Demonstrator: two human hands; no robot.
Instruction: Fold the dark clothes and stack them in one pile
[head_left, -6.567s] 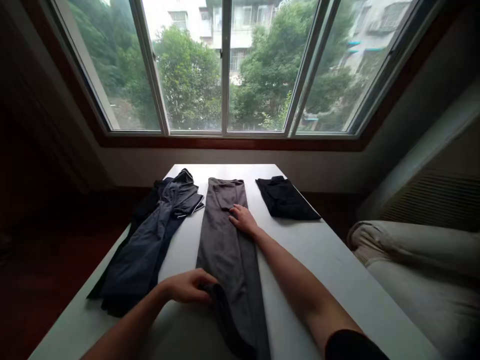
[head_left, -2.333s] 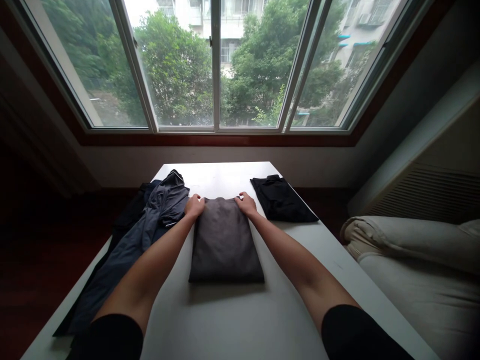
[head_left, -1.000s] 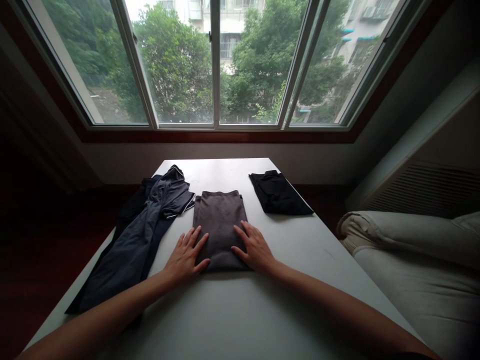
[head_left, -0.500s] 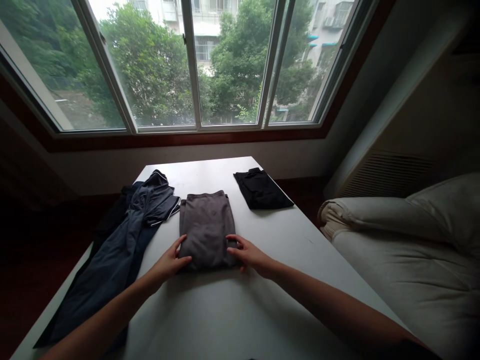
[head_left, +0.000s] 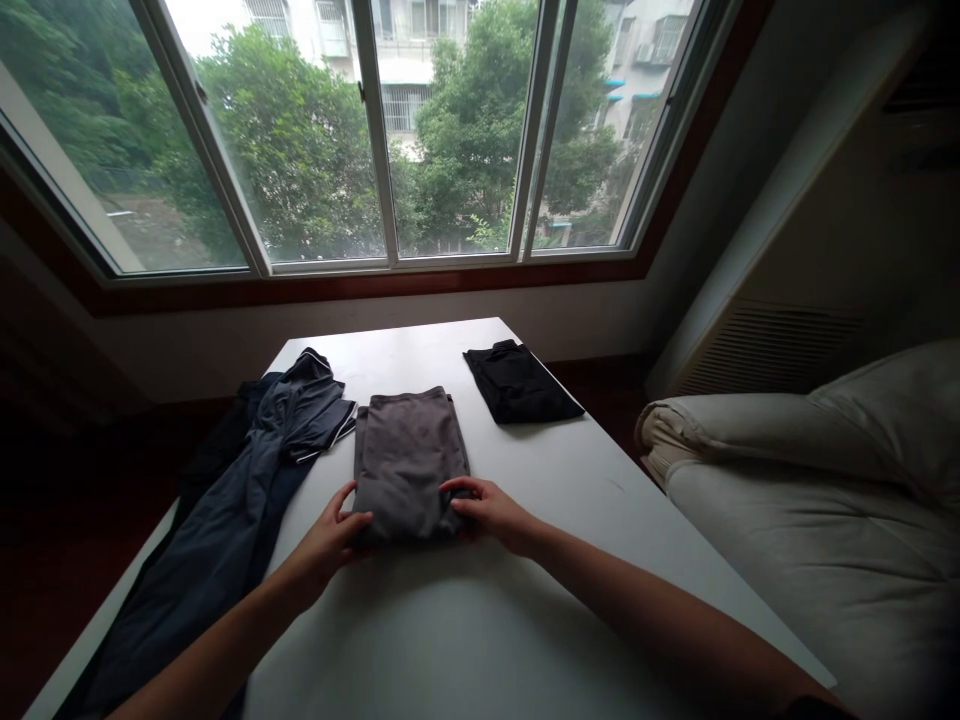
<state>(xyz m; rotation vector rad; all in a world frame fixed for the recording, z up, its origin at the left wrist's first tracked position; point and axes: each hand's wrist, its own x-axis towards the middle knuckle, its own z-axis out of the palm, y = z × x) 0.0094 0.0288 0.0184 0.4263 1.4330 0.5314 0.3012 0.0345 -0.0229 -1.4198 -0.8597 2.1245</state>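
Your left hand [head_left: 328, 535] and right hand [head_left: 499, 515], part-curled, loosely pinch the near corners of the grey garment [head_left: 412, 450], apparently folded between them on the white table [head_left: 570, 590], a folded black garment [head_left: 521, 385] beyond your right, seemingly unfolded dark clothes [head_left: 232, 510] beside your left.

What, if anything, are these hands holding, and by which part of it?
The folded, rectangular grey cloth garment: the left hand grips it at the near left corner, the right hand at the near right corner.
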